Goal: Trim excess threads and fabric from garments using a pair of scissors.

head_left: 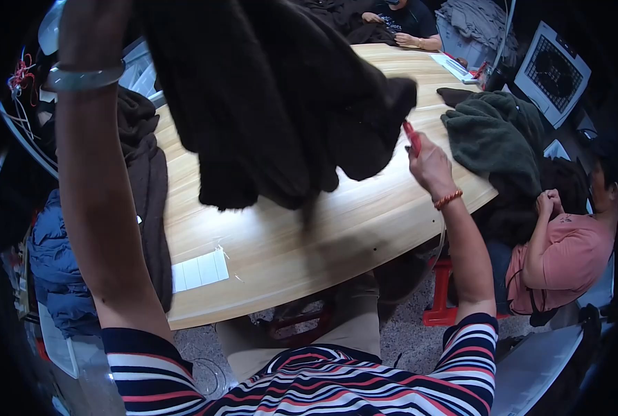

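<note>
Hanging above the wood-topped table (274, 277), the dark fuzzy garment (267, 104) spreads in loose folds, its lower edge seemingly clear of the surface. The right hand (431, 165) is closed around a red-handled tool (412, 137), whose upper end is at the garment's right edge — touching or just in front, I cannot tell. The left hand (94, 31) is raised at the upper left, dim and partly cut off, so its grip cannot be told. The step looks like holding the piece up to check or trim it; the next move would call for a steady edge and a careful tool tip. Farther out lie a white strip (201, 269), brown cloth (155, 208) and a green garment (496, 132) — beyond it sits a co-worker in pink (565, 253).
</note>
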Available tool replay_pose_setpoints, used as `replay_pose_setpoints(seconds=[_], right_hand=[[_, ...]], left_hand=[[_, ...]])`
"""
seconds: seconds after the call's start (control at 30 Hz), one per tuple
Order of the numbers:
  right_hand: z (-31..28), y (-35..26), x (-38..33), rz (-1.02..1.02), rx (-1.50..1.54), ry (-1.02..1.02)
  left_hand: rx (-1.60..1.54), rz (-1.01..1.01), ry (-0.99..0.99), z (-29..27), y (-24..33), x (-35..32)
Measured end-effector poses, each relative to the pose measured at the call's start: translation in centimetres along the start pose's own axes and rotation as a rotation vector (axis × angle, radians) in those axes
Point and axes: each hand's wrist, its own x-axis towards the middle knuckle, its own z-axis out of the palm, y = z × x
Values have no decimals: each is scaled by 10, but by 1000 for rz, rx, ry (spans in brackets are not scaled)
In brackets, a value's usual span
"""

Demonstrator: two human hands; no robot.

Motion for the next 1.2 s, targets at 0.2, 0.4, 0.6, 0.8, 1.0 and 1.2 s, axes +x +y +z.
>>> replay_pose_setpoints(seconds=[0.2,0.4,0.6,0.8,1.0,1.2], right_hand=[[22,0,-21,16,-88,-185],[30,-34,-90,-164,157,-348],[38,-118,-133,-520,279,-480],[133,-147,-99,-500,-21,-373],[100,-158,-57,-318,84,-535],[-4,-148,2,-293,625,-505]], left_hand=[[486,-870,765,70,-130,-181],[836,-1489,576,124,-39,-455],[492,-1709,786,228,33,-486],[174,-1762,777,231,-13,-473],[-80,-1027,1087,225,2,-436],[-44,-583,1011,190,81,-343]])
